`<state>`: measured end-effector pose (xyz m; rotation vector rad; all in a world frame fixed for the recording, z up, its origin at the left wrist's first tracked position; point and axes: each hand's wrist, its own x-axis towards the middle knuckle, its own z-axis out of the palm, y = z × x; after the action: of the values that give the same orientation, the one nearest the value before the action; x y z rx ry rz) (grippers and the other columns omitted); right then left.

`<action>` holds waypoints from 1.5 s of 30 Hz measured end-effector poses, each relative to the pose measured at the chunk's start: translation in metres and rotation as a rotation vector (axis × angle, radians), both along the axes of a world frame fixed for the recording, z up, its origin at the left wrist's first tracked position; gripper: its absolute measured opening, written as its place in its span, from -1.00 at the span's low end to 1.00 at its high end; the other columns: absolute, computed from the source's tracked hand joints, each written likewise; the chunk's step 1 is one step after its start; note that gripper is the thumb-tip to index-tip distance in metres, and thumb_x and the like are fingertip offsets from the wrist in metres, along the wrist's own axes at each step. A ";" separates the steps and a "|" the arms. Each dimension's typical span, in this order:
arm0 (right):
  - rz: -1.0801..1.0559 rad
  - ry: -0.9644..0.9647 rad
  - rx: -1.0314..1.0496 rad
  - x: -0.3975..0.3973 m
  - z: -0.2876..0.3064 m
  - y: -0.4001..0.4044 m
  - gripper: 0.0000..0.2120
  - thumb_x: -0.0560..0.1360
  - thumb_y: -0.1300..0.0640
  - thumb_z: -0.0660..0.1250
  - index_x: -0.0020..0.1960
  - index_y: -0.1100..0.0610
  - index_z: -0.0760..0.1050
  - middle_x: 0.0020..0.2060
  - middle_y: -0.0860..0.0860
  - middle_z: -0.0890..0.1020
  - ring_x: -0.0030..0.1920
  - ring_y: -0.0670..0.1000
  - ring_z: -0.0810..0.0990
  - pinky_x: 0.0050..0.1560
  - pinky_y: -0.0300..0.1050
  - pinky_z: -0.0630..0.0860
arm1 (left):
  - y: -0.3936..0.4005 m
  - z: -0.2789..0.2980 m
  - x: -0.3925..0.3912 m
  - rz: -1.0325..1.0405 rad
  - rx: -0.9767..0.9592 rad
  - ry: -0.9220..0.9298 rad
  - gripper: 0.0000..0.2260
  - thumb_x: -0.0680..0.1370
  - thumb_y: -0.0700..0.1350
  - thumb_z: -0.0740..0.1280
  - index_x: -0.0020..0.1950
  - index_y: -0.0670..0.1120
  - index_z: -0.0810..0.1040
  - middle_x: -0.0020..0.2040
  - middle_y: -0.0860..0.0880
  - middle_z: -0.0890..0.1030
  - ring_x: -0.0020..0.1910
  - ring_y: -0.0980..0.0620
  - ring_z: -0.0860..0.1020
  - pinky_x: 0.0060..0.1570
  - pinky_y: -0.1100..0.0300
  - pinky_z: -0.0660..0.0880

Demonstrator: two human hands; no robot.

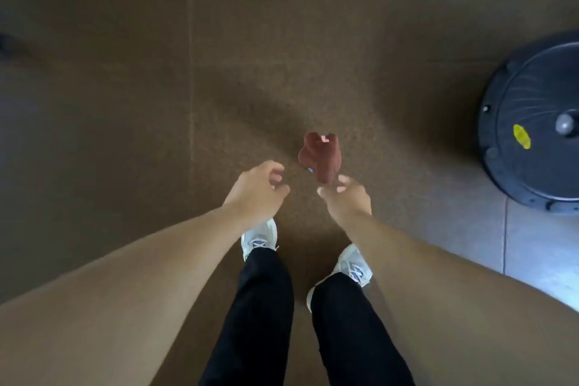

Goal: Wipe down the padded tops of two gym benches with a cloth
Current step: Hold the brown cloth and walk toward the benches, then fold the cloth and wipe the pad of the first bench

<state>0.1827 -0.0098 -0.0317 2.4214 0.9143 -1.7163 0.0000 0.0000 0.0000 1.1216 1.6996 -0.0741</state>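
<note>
We can read no text, brand, number or sign anywhere in this view. We see a yellow label point(521, 136) on the black round disc point(532, 122) at the right edge of the frame, but it is too small and blurred for us to make out any letters. We also see a small pink tag point(326, 138) on the reddish cloth point(319, 155) near the centre, and it shows no legible print either.

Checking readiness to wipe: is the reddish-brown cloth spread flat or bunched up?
Bunched up. The reddish-brown cloth hangs in a crumpled lump, pinched by the right hand; the left hand is beside it, apart from it.
</note>
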 end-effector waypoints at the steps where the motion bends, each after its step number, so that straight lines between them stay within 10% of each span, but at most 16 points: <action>1: -0.004 -0.035 0.027 -0.002 -0.019 0.005 -0.47 0.57 -0.04 0.43 0.50 0.02 0.43 0.29 0.03 0.63 0.29 0.10 0.59 0.09 -0.15 0.39 | -0.001 -0.014 -0.001 0.009 0.016 0.000 -0.68 0.59 -0.04 0.36 0.35 0.07 0.50 0.14 0.16 0.62 0.09 0.14 0.58 0.04 0.23 0.47; 9: 0.050 -0.267 0.004 -0.018 -0.102 0.039 -0.55 0.56 -0.15 0.41 0.36 0.06 0.51 0.18 0.07 0.65 0.21 0.18 0.63 0.02 -0.04 0.40 | -0.009 -0.074 -0.022 -0.081 -0.034 0.025 -0.73 0.61 -0.05 0.35 0.31 0.04 0.53 0.06 0.15 0.64 -0.04 0.23 0.57 -0.17 0.39 0.38; 18: 0.164 -0.367 0.092 -0.011 -0.076 0.017 -0.77 0.66 -0.02 0.32 0.25 0.06 0.54 0.14 0.07 0.63 0.19 0.15 0.61 -0.01 -0.04 0.35 | -0.043 -0.060 -0.024 -0.084 -0.112 0.028 -0.74 0.61 -0.05 0.36 0.30 0.06 0.55 0.10 0.15 0.65 0.03 0.17 0.61 0.06 0.19 0.55; 30: -0.088 -0.022 0.121 -0.009 0.164 -0.102 -0.76 0.52 -0.06 0.48 -0.17 -0.01 0.46 -0.32 -0.09 0.59 -0.24 -0.08 0.55 -0.18 -0.08 0.46 | -0.034 0.134 0.007 -0.212 0.020 -0.069 -0.56 0.66 0.17 0.20 0.54 0.19 0.34 0.57 0.15 0.26 0.57 0.15 0.15 0.54 0.08 0.15; 35: -0.051 -0.012 0.271 -0.008 0.296 -0.144 -0.76 0.51 -0.07 0.49 -0.18 -0.05 0.46 -0.24 -0.12 0.60 -0.25 -0.13 0.53 -0.18 -0.18 0.44 | -0.029 0.261 0.025 -0.262 -0.016 -0.068 -0.38 0.39 0.51 0.19 -0.09 0.01 0.70 -0.03 0.13 0.70 0.07 0.14 0.62 0.22 0.00 0.52; 41: -0.055 -0.191 0.635 0.001 0.390 -0.203 -0.88 0.54 0.05 0.47 -0.06 -0.01 0.53 -0.20 -0.35 0.38 -0.10 -0.18 0.40 -0.17 -0.31 0.33 | -0.065 0.354 0.070 -0.450 -0.425 -0.146 -0.38 0.42 0.44 0.34 0.11 -0.08 0.68 -0.10 -0.03 0.74 -0.18 0.05 0.68 -0.03 0.19 0.60; 45: -0.328 -0.222 0.623 0.011 0.425 -0.273 -0.93 0.51 0.06 0.50 -0.02 -0.04 0.64 -0.12 -0.33 0.48 0.01 -0.15 0.47 0.05 -0.22 0.43 | -0.127 0.380 0.104 -0.521 -0.348 -0.193 -0.60 0.53 0.10 0.44 0.25 -0.14 0.63 0.05 -0.06 0.72 -0.03 0.05 0.67 -0.04 0.24 0.58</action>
<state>0.1932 -0.2831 0.3929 3.2363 1.2173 -1.3256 0.1036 -0.1268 0.3796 1.2307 1.1366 -0.5490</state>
